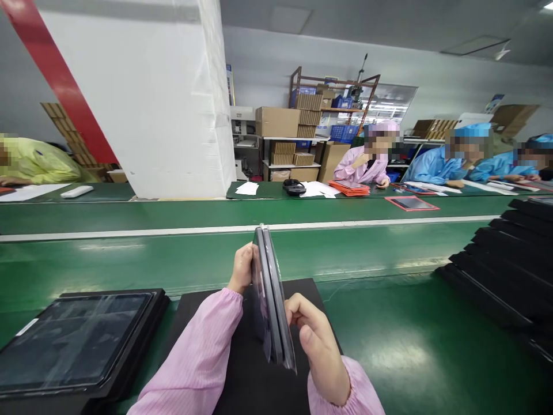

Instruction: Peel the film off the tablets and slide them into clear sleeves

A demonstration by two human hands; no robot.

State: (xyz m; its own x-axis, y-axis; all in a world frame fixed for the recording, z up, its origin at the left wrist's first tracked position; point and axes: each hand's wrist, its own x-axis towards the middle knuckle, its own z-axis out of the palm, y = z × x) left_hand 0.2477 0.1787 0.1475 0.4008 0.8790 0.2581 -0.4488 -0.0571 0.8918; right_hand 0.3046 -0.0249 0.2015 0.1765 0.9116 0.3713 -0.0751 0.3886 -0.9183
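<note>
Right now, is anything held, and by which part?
Two panels, together on edge: the left hand holds their left side toward the far end; the right hand has fingers against their right side.

The single view is worn on the person's head and looks forward and down across the bench (401, 340). The left hand (242, 266) and right hand (317, 346) reach in from the bottom edge, near the lens, with the slabs (273, 300) between them seen almost edge-on. The tilt is mild: bench fills the lower half, while wall (263, 63) and ceiling (371, 20) show above. The screen (82, 337) at lower left and the stack (505, 265) at right lie near, cut by the frame's edges. Farther off, the pillar (168, 109) rises left of centre and the pink-clad co-worker (358, 164) sits right of it.
</note>
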